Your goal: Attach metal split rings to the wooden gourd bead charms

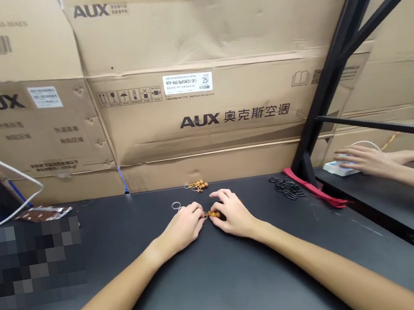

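Note:
Both my hands rest on the black table (219, 279), meeting at its middle. My left hand (184, 227) is curled, its fingertips pinched at a small metal ring joined to an orange-brown bead charm (214, 214). My right hand (232, 214) pinches the same bead charm from the right side, fingers bent over it. A loose metal key ring (176, 205) lies just beyond my left hand. A finished bead charm with a ring (197, 185) lies further back, near the cardboard.
Large AUX cardboard boxes (218, 101) wall off the table's back. Several black rings (286, 187) and a red strip (317, 190) lie at the right by a black rack post (334, 66). Another person's hands (365, 161) work at the far right. A white cable (0, 166) hangs left.

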Demonstrator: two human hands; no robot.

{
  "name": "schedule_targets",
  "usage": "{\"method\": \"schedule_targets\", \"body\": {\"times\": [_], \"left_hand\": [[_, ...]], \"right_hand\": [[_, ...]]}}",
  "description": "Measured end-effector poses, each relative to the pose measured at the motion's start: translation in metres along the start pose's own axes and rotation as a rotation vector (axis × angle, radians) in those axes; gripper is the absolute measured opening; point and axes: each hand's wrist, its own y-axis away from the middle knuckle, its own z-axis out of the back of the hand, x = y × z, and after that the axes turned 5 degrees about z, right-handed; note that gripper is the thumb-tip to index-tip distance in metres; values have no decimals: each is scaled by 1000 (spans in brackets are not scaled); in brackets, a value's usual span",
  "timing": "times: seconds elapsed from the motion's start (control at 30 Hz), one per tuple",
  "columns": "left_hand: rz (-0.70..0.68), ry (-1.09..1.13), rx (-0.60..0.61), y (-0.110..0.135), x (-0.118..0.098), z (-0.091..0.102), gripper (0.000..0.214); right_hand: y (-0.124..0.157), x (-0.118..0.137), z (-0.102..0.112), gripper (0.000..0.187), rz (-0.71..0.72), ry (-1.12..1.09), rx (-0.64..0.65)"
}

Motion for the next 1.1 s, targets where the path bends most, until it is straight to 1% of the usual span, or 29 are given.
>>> {"method": "schedule_targets", "body": {"times": [0.17, 0.27, 0.4, 0.5, 0.6, 0.67, 0.83, 0.93, 1.03, 1.1], "left_hand": [[-14, 4, -40, 1, -1, 1, 16], [-9, 26, -66, 2, 0, -1, 16], [1, 78, -91, 3, 4, -5, 18], [13, 142, -84, 2, 7, -6, 18], [25, 183, -77, 2, 9, -6, 16], [31, 184, -76, 2, 8, -5, 15], [54, 167, -84, 3, 4, -3, 16], [50, 167, -85, 3, 4, -5, 17], [44, 179, -81, 2, 6, -5, 17], [43, 190, -79, 2, 7, -5, 17]], "right_hand": [[0, -4, -2, 8, -21, -85, -5], [-1, 1, -1, 12, 11, -170, -29], [-1, 5, -2, 15, 53, -235, -16], [-1, 1, -5, 15, 39, -203, -20], [0, -4, -7, 15, -40, -117, -28], [0, -5, -6, 14, -62, -101, -25], [0, 3, -2, 12, 41, -215, -25], [-1, 6, -2, 13, 74, -255, -7], [-1, 3, -3, 12, 63, -233, -8], [-1, -2, -5, 13, 8, -180, -21]]}}
